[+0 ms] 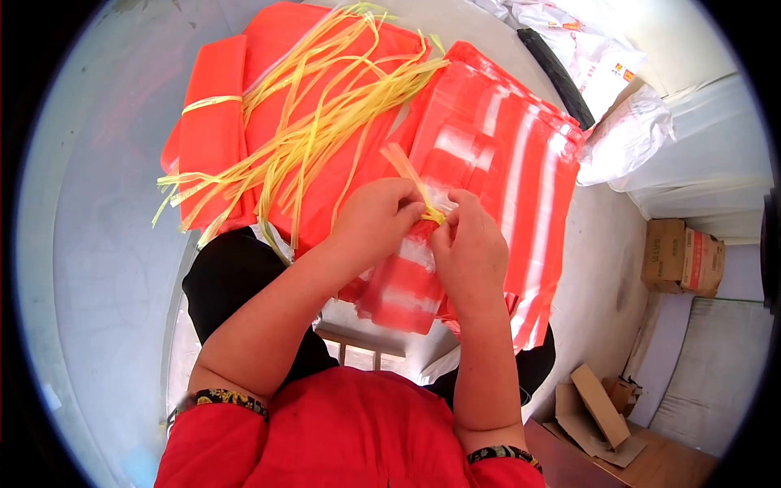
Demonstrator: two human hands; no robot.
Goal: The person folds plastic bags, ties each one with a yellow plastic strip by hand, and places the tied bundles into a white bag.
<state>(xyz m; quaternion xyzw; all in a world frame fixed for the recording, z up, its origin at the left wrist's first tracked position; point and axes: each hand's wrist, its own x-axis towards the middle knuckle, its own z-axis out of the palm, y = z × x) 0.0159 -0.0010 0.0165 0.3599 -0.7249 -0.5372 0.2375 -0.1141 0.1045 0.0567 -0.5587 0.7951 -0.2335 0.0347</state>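
Note:
My left hand (376, 213) and my right hand (473, 250) meet over a folded bundle of red and clear striped plastic bags (400, 286). Both sets of fingers pinch a yellow plastic strip (434, 215) that circles the bundle's narrow middle, where the plastic is gathered. The fingertips hide part of the strip. Under and beyond my right hand lies a stack of red-and-white striped plastic bags (521, 187). Left of it, many loose yellow strips (325, 130) are strewn over plain red plastic sheets (281, 32).
A folded red bundle (213, 134) with a yellow band lies at the left. White sacks (630, 134) and a black roll (556, 77) are on the floor at the upper right. A cardboard box (682, 256) and flattened cardboard (598, 411) stand further right.

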